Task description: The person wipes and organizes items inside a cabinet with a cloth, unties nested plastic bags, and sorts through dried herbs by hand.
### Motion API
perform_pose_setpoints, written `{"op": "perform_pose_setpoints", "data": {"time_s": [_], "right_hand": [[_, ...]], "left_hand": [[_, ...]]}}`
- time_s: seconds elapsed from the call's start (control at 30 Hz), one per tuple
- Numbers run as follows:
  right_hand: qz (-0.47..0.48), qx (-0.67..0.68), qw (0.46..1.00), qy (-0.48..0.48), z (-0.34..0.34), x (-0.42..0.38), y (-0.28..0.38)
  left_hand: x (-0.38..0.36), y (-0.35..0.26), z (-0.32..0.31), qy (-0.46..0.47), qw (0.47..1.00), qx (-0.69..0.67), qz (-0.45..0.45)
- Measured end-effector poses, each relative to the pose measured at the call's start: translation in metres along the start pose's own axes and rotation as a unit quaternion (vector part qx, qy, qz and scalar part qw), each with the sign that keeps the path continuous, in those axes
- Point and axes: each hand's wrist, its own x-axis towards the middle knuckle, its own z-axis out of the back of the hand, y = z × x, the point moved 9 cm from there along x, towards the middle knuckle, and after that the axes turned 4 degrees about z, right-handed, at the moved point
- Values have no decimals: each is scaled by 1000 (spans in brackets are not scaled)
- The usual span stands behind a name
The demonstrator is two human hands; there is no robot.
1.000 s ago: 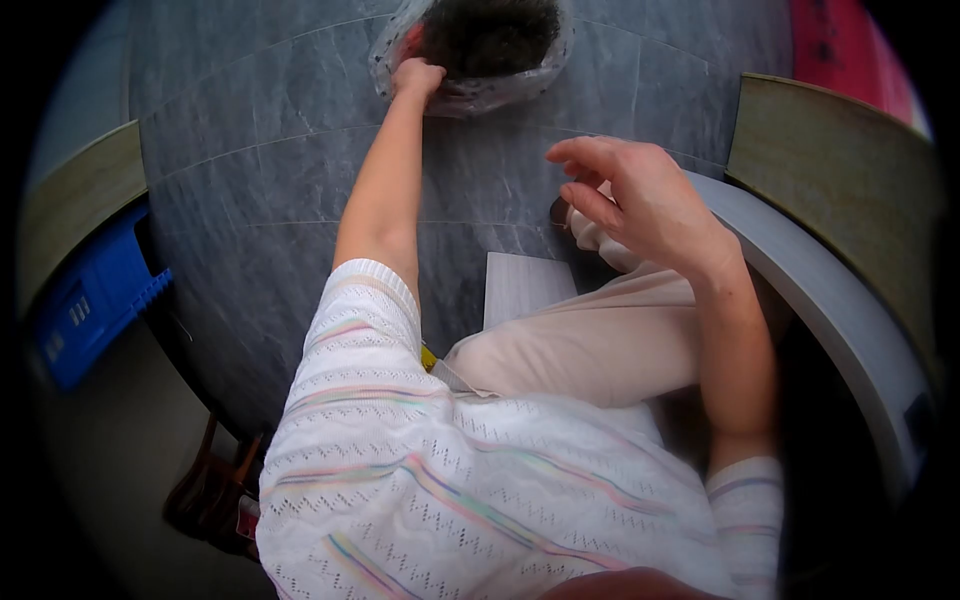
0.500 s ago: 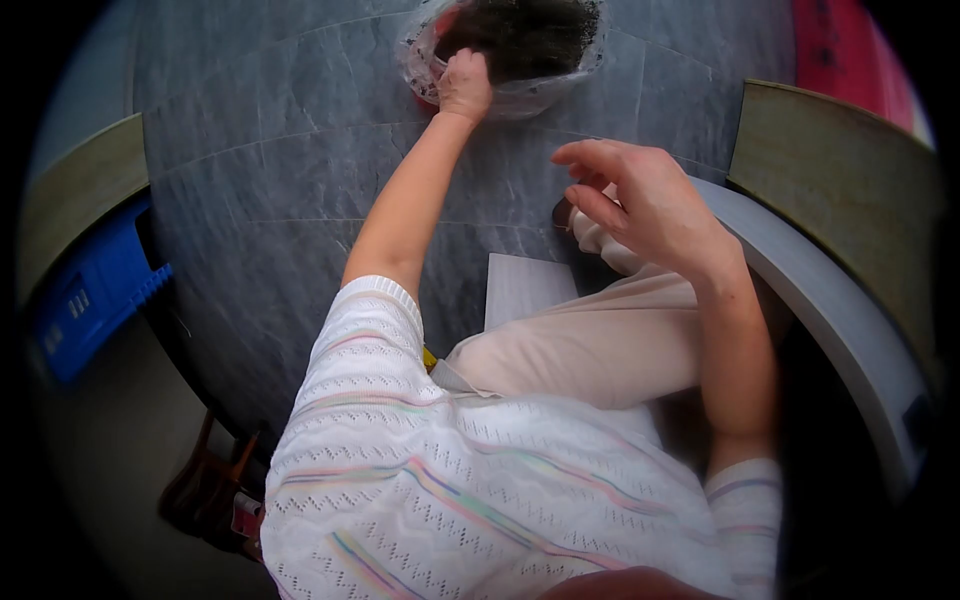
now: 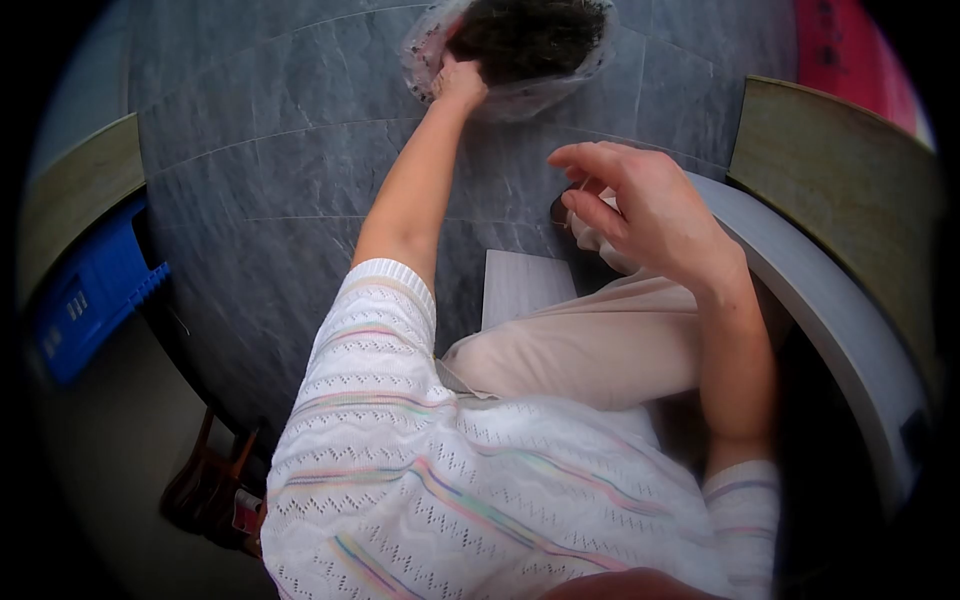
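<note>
At the top of the view a clear plastic bag (image 3: 520, 103) lines a reddish container and holds a dark, fibrous mass (image 3: 530, 40). My left hand (image 3: 461, 84) reaches to the near left edge of the bag, its fingers curled in at the rim; what they grip, if anything, is hidden. My right hand (image 3: 640, 205) hangs in the air above my knee, palm turned inward, fingers bent and apart from the thumb, with no object visible in it.
Grey tiled floor (image 3: 290, 130) lies under the bag. A pale board (image 3: 522, 285) is beside my leg. On the left are a blue plastic object (image 3: 90, 290) and a brown chair (image 3: 205, 475). A curved grey edge (image 3: 820, 290) and red material (image 3: 850, 50) are on the right.
My left hand has moved slightly down and left along the bag's rim, and the dark mass and bag have shifted a little. My right hand has stayed nearly still.
</note>
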Motion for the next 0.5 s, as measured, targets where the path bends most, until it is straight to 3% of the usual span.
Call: {"op": "perform_pose_setpoints", "data": {"time_s": [0.17,0.27,0.3,0.4,0.5], "right_hand": [[-3,4,1000,-4,1,-1,1],[-5,6,1000,-3,-1,-3,0],[-5,5,1000,-2,-1,-3,-1],[-1,-1,1000,1,0,-2,2],[13,-7,1000,-3,1,-2,4]], "left_hand": [[10,5,-5,10,999,-16,36],[41,17,-16,14,999,-40,-7],[43,24,-8,-57,997,-46,-3],[41,45,0,-98,985,-107,91],[46,46,-10,-42,990,-48,128]]}}
